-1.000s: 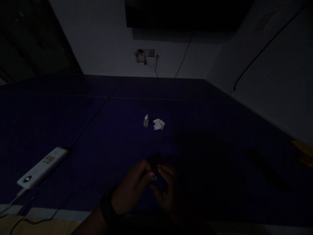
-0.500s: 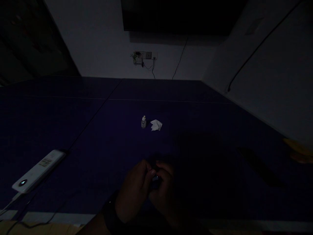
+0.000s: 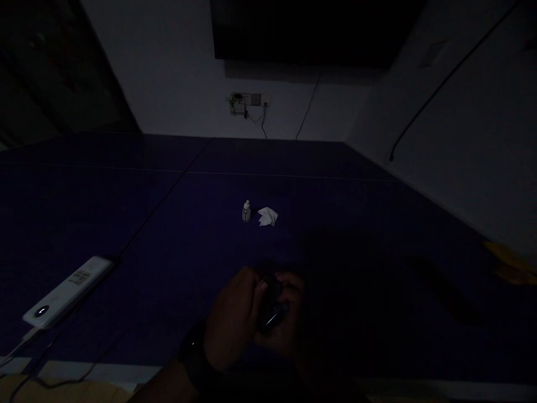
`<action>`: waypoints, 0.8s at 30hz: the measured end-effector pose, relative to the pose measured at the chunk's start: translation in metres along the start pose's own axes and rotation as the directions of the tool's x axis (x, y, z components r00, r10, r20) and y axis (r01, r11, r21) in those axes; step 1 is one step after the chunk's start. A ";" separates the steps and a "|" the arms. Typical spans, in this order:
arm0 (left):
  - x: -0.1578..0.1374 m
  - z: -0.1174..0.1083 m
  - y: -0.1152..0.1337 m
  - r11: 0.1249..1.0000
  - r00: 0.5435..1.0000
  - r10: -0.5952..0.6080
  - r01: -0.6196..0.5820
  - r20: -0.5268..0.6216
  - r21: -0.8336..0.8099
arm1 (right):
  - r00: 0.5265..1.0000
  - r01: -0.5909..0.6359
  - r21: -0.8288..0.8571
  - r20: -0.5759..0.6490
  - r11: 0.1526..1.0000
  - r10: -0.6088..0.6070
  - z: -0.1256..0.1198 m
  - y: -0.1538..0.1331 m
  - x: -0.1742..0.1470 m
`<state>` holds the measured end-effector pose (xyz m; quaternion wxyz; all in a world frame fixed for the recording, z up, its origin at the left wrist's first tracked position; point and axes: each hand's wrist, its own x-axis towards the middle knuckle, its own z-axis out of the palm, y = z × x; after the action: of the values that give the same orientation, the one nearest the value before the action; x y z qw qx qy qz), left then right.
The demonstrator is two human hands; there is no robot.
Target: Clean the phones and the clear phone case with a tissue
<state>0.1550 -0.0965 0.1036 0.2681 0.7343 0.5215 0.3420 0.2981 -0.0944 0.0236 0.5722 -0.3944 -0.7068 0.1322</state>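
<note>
In the dim light, my left hand [image 3: 235, 313] and my right hand [image 3: 289, 305] are together over the near part of the blue table [image 3: 188, 240]. Between them is a small dark object [image 3: 272, 314] with a glossy edge that catches the light; its kind is too dark to make out. The fingers of both hands are curled around it, the left from one side and the right from the other. Farther out stands a small clear bottle [image 3: 246, 213] with a white cap. Beside it lies a crumpled white tissue [image 3: 267, 216].
A white power bank [image 3: 69, 291] with a cable plugged in lies at the left. On the right rest a dark flat object [image 3: 444, 288] and something yellow [image 3: 509, 260]. Behind the table, the wall carries sockets [image 3: 251, 101] and a large black screen [image 3: 314, 31].
The dark object now shows more between my hands, with a longer glossy edge. My right fingers have shifted slightly up and right. The view has tilted a little.
</note>
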 end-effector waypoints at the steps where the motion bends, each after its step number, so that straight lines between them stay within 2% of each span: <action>1: 0.001 -0.003 -0.001 0.998 1.000 0.008 -0.007 0.015 -0.060 | 1.000 -0.010 -0.012 0.017 1.000 0.010 -0.002 0.002 -0.001; 4: 0.007 -0.014 -0.009 0.962 0.993 0.075 -0.047 0.093 -0.270 | 0.992 -0.090 -0.018 0.090 0.996 0.091 -0.004 0.010 -0.005; 6: 0.013 -0.019 -0.019 0.943 0.982 0.113 -0.059 0.149 -0.329 | 0.980 -0.162 0.056 0.122 0.985 0.155 -0.003 0.014 -0.009; 8: 0.018 -0.021 -0.029 0.913 0.955 0.177 -0.068 0.239 -0.401 | 0.967 -0.250 0.167 0.098 0.954 0.236 0.000 0.018 -0.010; 10: 0.023 -0.019 -0.037 0.862 0.925 0.236 -0.059 0.296 -0.504 | 0.926 -0.363 0.330 0.020 0.871 0.378 0.005 0.023 -0.006; 12: 0.027 -0.015 -0.043 0.762 0.939 0.247 -0.037 0.237 -0.647 | 0.817 -0.447 0.554 -0.068 0.702 0.573 0.008 0.027 0.006; 14: 0.028 -0.013 -0.048 0.678 0.975 0.175 -0.021 0.134 -0.735 | 0.653 -0.452 0.752 -0.088 0.480 0.752 0.008 0.031 0.026; 15: 0.029 -0.012 -0.050 0.660 0.988 0.125 -0.013 0.093 -0.751 | 0.589 -0.453 0.803 -0.057 0.387 0.806 0.005 0.033 0.037; 16: 0.029 -0.013 -0.052 0.671 0.995 0.073 0.000 0.066 -0.742 | 0.540 -0.474 0.829 0.007 0.297 0.842 0.002 0.035 0.048; 18: 0.032 -0.014 -0.059 0.763 0.999 -0.049 0.048 0.016 -0.645 | 0.455 -0.573 0.804 0.152 0.157 0.878 -0.006 0.042 0.068; 19: 0.034 -0.015 -0.063 0.818 0.994 -0.112 0.083 -0.016 -0.569 | 0.436 -0.636 0.758 0.197 0.146 0.878 -0.009 0.046 0.075; 20: 0.037 -0.014 -0.069 0.876 0.983 -0.171 0.123 -0.063 -0.466 | 0.444 -0.701 0.693 0.239 0.168 0.863 -0.011 0.051 0.081; 22: 0.045 -0.013 -0.082 0.903 0.972 -0.210 0.152 -0.102 -0.403 | 0.455 -0.791 0.568 0.297 0.228 0.840 -0.012 0.062 0.089; 24: 0.055 -0.009 -0.096 0.922 0.964 -0.231 0.172 -0.135 -0.348 | 0.461 -0.824 0.493 0.294 0.281 0.837 -0.008 0.075 0.093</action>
<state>0.1042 -0.0140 0.0489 0.3758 0.5882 0.5505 0.4580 0.3330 0.0179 0.0441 0.5159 -0.5118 -0.3146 0.6107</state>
